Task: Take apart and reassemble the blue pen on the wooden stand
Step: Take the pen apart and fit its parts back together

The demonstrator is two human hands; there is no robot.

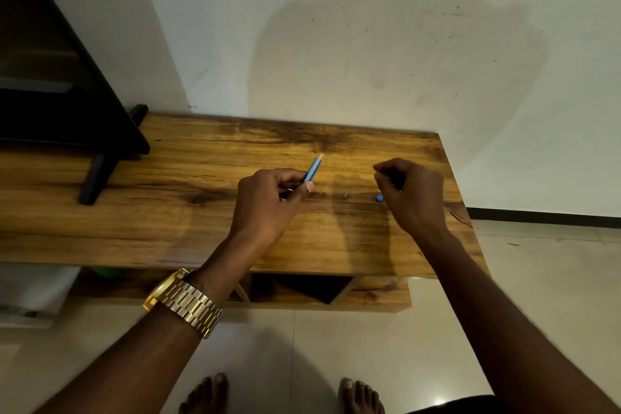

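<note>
Two hands work above the wooden stand (pixel 201 212): the left hand (pixel 268 202) clamps the blue pen (pixel 313 170), the right hand (pixel 411 193) pinches something too small to identify, and two small parts (pixel 345 195) beyond await refitting, apparently mid-reassembly.

Dim warm light, soft shadows, wide-angle warping

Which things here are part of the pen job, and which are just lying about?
Part of the job:
blue pen barrel in the left hand
right hand, closed on something hidden
small grey piece
small blue piece
wooden stand

Just lying about:
black TV
gold wristwatch
</note>
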